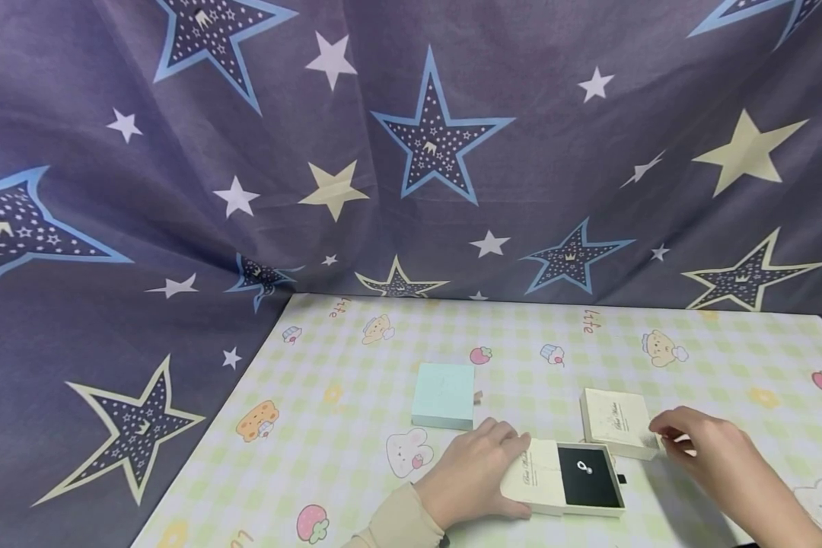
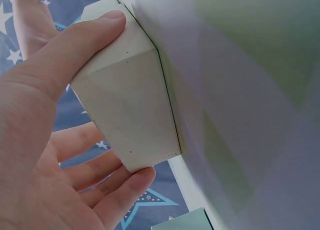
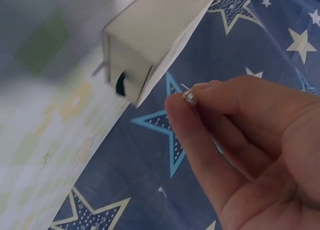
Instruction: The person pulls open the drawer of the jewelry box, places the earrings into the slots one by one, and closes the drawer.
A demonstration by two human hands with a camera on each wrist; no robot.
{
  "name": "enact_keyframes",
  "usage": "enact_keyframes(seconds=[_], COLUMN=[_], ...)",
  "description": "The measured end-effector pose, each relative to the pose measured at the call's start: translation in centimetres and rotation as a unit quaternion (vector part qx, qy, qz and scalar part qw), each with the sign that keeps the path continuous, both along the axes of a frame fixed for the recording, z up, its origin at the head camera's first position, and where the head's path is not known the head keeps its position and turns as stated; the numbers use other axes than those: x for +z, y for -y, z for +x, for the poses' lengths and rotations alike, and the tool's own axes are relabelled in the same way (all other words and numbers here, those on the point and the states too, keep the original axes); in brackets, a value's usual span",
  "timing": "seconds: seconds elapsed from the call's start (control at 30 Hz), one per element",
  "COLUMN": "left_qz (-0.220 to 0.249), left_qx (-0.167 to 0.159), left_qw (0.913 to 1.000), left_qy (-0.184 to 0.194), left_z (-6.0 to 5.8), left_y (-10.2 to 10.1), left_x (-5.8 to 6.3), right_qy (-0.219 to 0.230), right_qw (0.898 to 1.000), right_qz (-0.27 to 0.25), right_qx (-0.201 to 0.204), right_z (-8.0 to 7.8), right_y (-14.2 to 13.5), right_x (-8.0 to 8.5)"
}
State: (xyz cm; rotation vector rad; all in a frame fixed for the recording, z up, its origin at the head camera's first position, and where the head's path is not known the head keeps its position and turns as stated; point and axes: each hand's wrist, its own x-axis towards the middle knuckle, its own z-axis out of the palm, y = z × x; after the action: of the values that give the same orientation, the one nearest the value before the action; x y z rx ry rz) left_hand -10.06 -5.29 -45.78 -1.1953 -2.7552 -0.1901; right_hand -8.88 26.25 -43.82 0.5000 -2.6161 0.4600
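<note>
My left hand [image 1: 476, 473] grips a cream drawer box [image 1: 533, 478] by its sides, thumb on one side and fingertips on the other in the left wrist view. Its drawer [image 1: 592, 511] is slid out to the right, showing a black lining [image 1: 589, 487] with a small silvery earring [image 1: 584, 467] on it. Between thumb and forefinger, my right hand [image 1: 715, 445] pinches a tiny stud earring [image 3: 189, 97] with a shiny bead and a thin post. That hand is just right of a second cream box [image 1: 616, 422], which appears closed.
A mint-green box [image 1: 444, 396] lies behind my left hand, a brownish tab at its right side. The patterned tablecloth [image 1: 356, 457] covers the table, and a dark star-print curtain [image 1: 301, 137] hangs behind it and to the left.
</note>
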Motion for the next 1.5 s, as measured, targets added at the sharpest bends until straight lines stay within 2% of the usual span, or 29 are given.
enact_keyframes(seconds=[0.13,0.3,0.53,0.9,1.1,1.5], left_qz=[-0.001,-0.002,-0.003,-0.003,-0.003,-0.003], left_qx=[0.001,0.002,0.003,0.001,0.0,-0.003], left_qw=[1.0,1.0,1.0,1.0,1.0,1.0], left_qy=[0.001,0.003,0.005,0.003,0.009,0.0], left_z=[0.0,0.0,0.0,0.0,0.0,0.0], left_y=[0.0,0.0,-0.1,-0.1,0.0,0.0], left_x=[0.1,0.1,0.0,0.0,0.0,-0.1], right_qy=[-0.013,-0.006,0.075,0.126,0.177,0.174], right_qw=[0.999,0.998,0.994,0.982,0.974,0.965], right_qz=[-0.008,-0.01,-0.003,0.019,0.023,-0.005], right_qx=[0.029,0.057,0.085,0.138,0.136,0.196], right_z=[0.1,0.3,0.6,0.8,0.9,0.8], right_y=[0.9,2.1,3.6,5.2,6.0,6.5], right_x=[-0.3,-0.5,-0.3,-0.4,-0.3,-1.0])
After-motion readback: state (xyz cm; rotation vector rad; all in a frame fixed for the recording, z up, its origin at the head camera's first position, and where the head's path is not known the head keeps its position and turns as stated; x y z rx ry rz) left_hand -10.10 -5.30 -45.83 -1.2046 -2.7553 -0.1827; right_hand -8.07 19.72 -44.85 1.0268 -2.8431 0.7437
